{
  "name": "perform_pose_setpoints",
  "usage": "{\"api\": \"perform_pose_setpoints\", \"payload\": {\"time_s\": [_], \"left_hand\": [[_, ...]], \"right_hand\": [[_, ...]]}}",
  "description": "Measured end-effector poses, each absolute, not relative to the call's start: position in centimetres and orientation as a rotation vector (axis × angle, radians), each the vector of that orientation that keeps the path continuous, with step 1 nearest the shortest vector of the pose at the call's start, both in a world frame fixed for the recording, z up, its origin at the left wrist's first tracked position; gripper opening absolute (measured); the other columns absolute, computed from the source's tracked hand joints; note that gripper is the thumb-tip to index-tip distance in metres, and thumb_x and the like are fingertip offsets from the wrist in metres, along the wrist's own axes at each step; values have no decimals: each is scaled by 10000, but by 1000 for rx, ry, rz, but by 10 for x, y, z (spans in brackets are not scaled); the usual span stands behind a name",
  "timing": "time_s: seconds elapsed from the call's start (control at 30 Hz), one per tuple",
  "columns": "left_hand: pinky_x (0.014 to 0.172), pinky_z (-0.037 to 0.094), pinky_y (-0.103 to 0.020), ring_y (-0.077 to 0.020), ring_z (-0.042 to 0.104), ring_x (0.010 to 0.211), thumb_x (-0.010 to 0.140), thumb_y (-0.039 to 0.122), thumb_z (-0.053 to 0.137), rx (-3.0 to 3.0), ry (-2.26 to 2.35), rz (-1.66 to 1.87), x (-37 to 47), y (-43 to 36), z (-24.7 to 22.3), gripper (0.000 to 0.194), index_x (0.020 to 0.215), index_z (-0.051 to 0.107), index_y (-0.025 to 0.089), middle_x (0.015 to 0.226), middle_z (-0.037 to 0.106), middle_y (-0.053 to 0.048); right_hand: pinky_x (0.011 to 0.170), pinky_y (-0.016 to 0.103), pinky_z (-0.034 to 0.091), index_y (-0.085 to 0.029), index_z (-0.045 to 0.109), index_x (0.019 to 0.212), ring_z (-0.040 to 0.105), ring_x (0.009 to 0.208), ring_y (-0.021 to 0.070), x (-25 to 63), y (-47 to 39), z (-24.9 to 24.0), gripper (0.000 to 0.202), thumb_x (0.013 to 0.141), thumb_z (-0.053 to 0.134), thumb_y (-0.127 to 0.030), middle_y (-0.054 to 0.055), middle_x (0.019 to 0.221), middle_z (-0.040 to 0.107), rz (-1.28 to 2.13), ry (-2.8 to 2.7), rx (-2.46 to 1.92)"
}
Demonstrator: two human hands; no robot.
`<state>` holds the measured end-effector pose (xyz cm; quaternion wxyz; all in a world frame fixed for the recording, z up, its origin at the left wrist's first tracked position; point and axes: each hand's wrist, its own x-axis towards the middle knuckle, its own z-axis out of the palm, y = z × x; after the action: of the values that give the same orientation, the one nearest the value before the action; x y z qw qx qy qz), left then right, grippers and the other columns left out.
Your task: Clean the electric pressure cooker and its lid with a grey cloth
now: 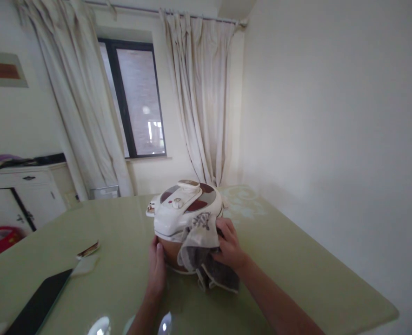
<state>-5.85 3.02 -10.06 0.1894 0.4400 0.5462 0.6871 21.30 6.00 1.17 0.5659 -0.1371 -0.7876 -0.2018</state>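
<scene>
My left hand (157, 267) lies against the side of the rounded white-and-brown plastic cooker (183, 209), near the far edge of the pale green glossy tabletop (115, 237); my right hand (230, 244) grips a grey-and-white patterned cloth (202, 239) against it.

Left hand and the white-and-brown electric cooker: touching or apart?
Touching. The head view shows the left hand with its fingers against the lower side of the electric cooker.

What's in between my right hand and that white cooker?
A grey-and-white cloth: your right hand grips it against the side of the white cooker, as the head view shows.
</scene>
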Motion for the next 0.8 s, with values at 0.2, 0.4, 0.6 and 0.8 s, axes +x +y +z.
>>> {"api": "perform_pose_setpoints", "payload": {"time_s": [0.2, 0.4, 0.6, 0.8], "left_hand": [[1376, 332, -606, -387, 466, 1624, 1077, 727, 461, 1175, 1511, 1922, -51, 30, -95, 813, 1636, 496, 139, 1687, 543, -237], [1387, 312, -588, -361, 465, 1621, 1103, 662, 457, 1183, 1540, 1920, -49, 30, -97, 726, 1637, 503, 173, 1679, 551, -209], [1375, 319, -606, -377, 475, 1597, 1095, 666, 433, 1198, 1600, 1948, -49, 34, -97, 753, 1613, 518, 126, 1603, 588, -231], [1349, 355, -629, -396, 509, 1557, 1082, 683, 460, 1226, 1578, 1954, -51, 36, -101, 764, 1622, 518, 147, 1602, 591, -224]], "right_hand": [[1014, 534, 611, -250, 771, 1275, 660, 1266, 360, 233, 75, -28, 340, 953, 662, -271, 190, 1381, 698, -573, -1840, -449], [1062, 687, 571, -178, 738, 1369, 619, 1340, 463, 235, 81, -89, 460, 1036, 611, -467, 256, 1396, 677, -389, -1594, -927], [1214, 692, 446, -185, 673, 1452, 529, 1454, 419, 212, 76, -75, 488, 1141, 463, -497, 228, 1465, 621, -88, -1450, -1133], [1212, 603, 454, -175, 729, 1398, 597, 1376, 397, 196, 91, 35, 470, 1074, 614, -497, 211, 1418, 691, -174, -1694, -901]]}}
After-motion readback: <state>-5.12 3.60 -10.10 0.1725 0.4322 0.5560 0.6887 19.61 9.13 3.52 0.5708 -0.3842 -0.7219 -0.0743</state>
